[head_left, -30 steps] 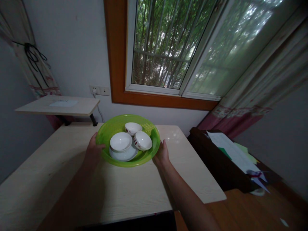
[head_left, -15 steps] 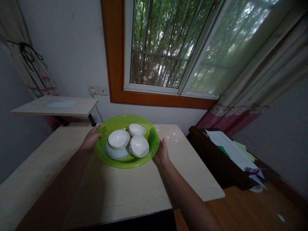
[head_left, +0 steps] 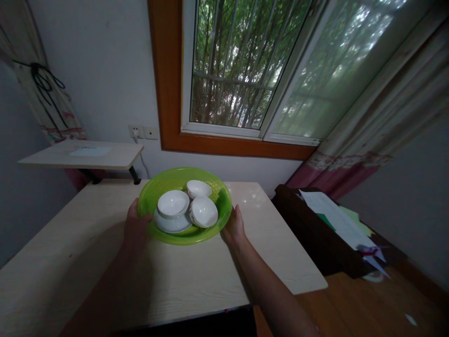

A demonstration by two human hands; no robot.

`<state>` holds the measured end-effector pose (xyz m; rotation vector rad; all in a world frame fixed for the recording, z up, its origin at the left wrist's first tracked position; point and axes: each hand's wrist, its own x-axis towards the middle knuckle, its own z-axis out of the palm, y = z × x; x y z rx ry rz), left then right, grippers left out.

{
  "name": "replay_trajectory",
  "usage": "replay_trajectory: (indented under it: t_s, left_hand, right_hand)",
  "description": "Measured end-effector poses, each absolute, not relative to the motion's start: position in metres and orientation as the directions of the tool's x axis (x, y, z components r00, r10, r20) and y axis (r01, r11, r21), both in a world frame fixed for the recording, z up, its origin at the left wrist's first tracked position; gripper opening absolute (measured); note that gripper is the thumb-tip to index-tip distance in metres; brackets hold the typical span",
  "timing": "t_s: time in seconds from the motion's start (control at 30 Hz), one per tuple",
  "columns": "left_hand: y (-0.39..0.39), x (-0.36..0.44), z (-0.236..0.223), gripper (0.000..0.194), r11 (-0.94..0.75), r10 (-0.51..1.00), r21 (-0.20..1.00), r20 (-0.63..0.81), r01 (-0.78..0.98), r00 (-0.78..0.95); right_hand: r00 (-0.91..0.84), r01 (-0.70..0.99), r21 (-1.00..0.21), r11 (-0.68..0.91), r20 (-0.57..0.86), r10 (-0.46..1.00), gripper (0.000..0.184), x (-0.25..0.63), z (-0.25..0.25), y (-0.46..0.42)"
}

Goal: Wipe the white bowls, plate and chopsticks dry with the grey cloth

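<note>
A round green plastic basin (head_left: 153, 194) rests over the far middle of a pale wooden table (head_left: 87, 262). Inside it lie three small white bowls (head_left: 204, 211) and a wider white dish under the left one. My left hand (head_left: 135, 226) grips the basin's left rim, fingers curled under it. My right hand (head_left: 234, 226) holds the right rim the same way. Both forearms reach in from the near edge.
A small raised shelf (head_left: 84, 156) with a white sheet stands at the back left. To the right sits a dark low cabinet (head_left: 315, 234) piled with papers. A window and curtains fill the wall behind; a wall socket (head_left: 143, 132) is below left.
The basin has been turned and shifted slightly; the bowls inside slid. My left hand moved from the upper left rim back down to the near left rim.
</note>
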<state>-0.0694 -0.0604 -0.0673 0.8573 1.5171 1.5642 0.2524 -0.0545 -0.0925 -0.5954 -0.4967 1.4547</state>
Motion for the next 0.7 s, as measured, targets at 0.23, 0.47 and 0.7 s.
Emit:
replay_trajectory:
  t_s: [0.23,0.47,0.7]
  left_hand:
    - [-0.01,-0.107,-0.042,0.096,0.045,0.98,0.974,-0.086,-0.221,-0.181]
    - [0.013,-0.112,-0.037,0.084,0.104,0.98,0.969,-0.139,-0.225,-0.144]
    - [-0.03,-0.099,-0.061,0.078,-0.003,0.939,0.967,-0.084,-0.254,-0.334]
  right_hand:
    - [0.071,-0.755,-0.654,0.034,-0.029,0.997,0.041,0.253,-0.094,-0.049]
    - [0.045,-0.775,-0.631,0.011,-0.039,0.998,0.041,0.253,-0.092,-0.048]
    - [0.071,-0.774,-0.632,0.026,-0.046,0.996,0.039,0.25,-0.092,-0.053]
